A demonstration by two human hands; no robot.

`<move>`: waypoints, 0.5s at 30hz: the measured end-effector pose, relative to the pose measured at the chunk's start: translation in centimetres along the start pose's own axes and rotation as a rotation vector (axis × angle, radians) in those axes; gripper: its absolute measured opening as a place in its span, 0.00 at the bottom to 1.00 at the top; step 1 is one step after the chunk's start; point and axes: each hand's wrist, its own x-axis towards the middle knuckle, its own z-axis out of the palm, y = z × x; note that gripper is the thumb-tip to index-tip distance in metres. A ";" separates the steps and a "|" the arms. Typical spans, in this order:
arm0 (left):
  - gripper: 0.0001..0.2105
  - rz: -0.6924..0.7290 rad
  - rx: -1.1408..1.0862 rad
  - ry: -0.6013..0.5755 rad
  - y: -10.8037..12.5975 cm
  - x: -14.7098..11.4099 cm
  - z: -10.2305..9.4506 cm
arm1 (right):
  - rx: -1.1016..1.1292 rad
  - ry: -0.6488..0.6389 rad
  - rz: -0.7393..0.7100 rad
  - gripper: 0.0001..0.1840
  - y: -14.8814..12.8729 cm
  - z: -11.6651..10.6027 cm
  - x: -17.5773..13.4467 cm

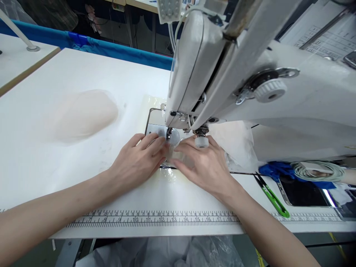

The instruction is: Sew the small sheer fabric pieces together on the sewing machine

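Handwork at the sewing machine. The left hand and right hand flank the presser foot, fingers curled inward; whether either pinches material cannot be told, the fingertips being blurred or hidden. Pale sheer fabric lies beside the right hand, under the machine arm (a beige piece lies well apart, at left). The step appears to be positioning material for stitching; the next move calls for keeping it flat, fingers clear of the foot.

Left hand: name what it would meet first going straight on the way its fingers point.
The left hand would probably meet the presser foot first, though depth there is unclear.
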 end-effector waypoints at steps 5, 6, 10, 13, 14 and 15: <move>0.14 0.018 -0.184 -0.069 -0.5 0.1 -0.1 | 0.141 -0.227 0.066 0.05 -0.2 -1.4 -0.2; 0.15 0.005 -0.235 -0.101 -0.6 0.2 -0.2 | 0.157 -0.222 0.094 0.05 -0.2 -1.3 -0.3; 0.15 -0.084 -0.344 -0.167 -1.0 1.0 -0.1 | 0.220 -0.146 0.204 0.12 -0.1 -0.5 -0.3; 0.13 -0.195 -0.410 -0.172 -1.3 1.8 0.6 | 0.334 -0.090 0.215 0.13 0.0 0.0 -0.2; 0.13 -0.229 -0.445 -0.181 -1.5 2.0 0.8 | 0.372 -0.076 0.214 0.13 0.1 0.2 -0.1; 0.14 -0.255 -0.485 -0.195 -1.7 2.2 0.9 | 0.397 -0.067 0.211 0.13 0.2 0.4 -0.1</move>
